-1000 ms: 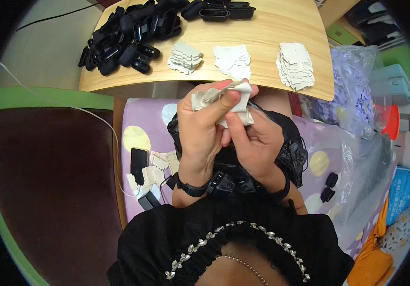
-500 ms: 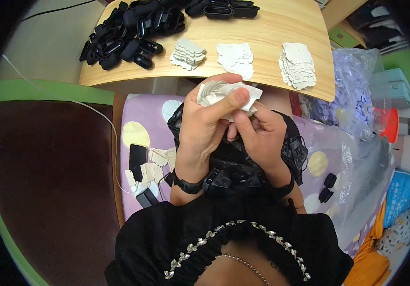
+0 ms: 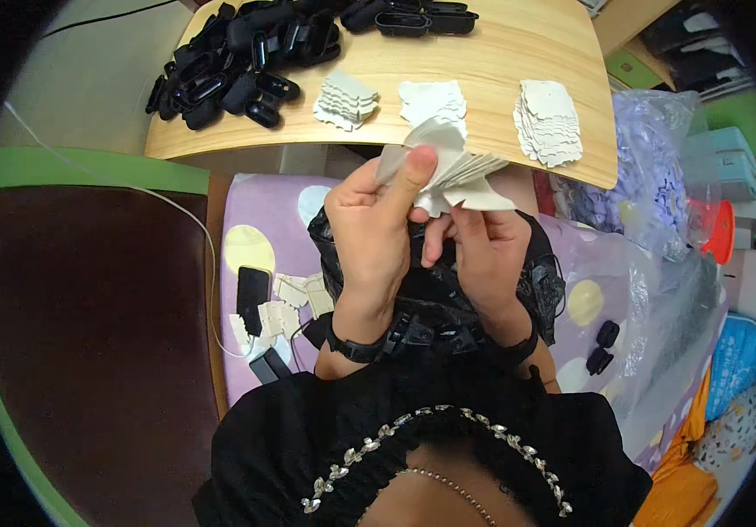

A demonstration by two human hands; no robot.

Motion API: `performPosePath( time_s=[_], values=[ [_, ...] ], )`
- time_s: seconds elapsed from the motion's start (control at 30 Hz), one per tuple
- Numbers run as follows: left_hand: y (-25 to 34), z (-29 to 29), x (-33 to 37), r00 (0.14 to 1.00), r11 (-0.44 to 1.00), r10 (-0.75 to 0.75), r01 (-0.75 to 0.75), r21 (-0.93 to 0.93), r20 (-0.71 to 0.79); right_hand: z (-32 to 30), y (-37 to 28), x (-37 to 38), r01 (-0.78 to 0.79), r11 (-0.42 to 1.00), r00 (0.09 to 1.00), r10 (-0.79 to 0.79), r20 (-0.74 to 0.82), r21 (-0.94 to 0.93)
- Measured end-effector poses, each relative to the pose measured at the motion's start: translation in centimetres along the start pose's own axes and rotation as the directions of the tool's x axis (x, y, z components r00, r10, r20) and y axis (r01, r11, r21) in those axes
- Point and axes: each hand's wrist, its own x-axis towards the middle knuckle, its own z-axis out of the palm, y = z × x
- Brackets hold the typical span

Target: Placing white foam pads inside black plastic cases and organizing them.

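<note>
A fanned bundle of thin white paper pieces (image 3: 452,167) is held up between my hands, in front of the table's near edge. My left hand (image 3: 378,206) pinches the bundle's left side, its thumb lying across the front. At the lower right edge, my right hand (image 3: 490,241) grips a sheet between thumb and fingers. Both hands are closed on the paper. On the table beyond lie a left stack of white cut pieces (image 3: 344,100), a middle stack (image 3: 430,98) partly hidden behind the bundle, and a right stack (image 3: 549,123).
Black small cases (image 3: 220,70) are heaped on the wooden table (image 3: 492,61) at far left. A phone (image 3: 254,294) and loose paper scraps (image 3: 281,318) lie on the purple cloth. Black plastic (image 3: 435,290) covers my lap. A clear bag (image 3: 650,158) stands right.
The paper bundle has opened out into a fan, with sheets spreading upward and rightward. My left hand has tilted, and my right hand has moved slightly down to the bundle's lower right edge.
</note>
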Motion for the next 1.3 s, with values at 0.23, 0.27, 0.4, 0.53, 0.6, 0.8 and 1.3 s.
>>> performPosePath(
  time_s=[0.23, 0.27, 0.4, 0.53, 0.6, 0.8, 1.3],
  values=[
    [1.6, 1.0, 1.3, 0.995, 0.998, 0.066, -0.066, 0.002, -0.076, -1.6, -1.6, 0.8, -0.184, 0.978, 0.982, 0.187, 0.021, -0.096],
    [1.6, 1.0, 1.6, 0.990, 0.993, 0.103, -0.108, -0.041, -0.093, -2.1, -1.8, 1.0, -0.180, 0.960, 0.973, 0.206, 0.105, -0.213],
    [1.4, 0.2, 2.7, 0.964, 0.772, 0.238, -0.262, 0.580, 0.119, -2.3, -3.1, 2.0, -0.143, 0.875, 0.913, 0.297, 0.279, -0.463],
    [1.5, 0.2, 1.8, 0.983, 0.761, 0.182, -0.146, 0.633, 0.009, -1.4, -2.8, 2.2, -0.179, 0.881, 0.929, 0.297, 0.219, -0.437],
    [1.1, 0.4, 1.9, 0.983, 0.785, 0.185, -0.142, 0.603, -0.009, -0.8, -2.0, 2.1, -0.201, 0.949, 0.977, 0.213, 0.025, -0.244],
    [0.4, 0.1, 2.1, 0.978, 0.811, 0.207, -0.151, 0.565, -0.036, -1.4, -2.4, 2.8, -0.260, 0.907, 0.955, 0.291, 0.049, -0.331],
    [-1.7, 0.8, 2.5, 0.927, 0.736, 0.345, -0.172, 0.655, -0.145, -2.5, 2.2, 3.6, -0.014, 0.937, 1.000, 0.018, 0.009, -0.350]
  ],
)
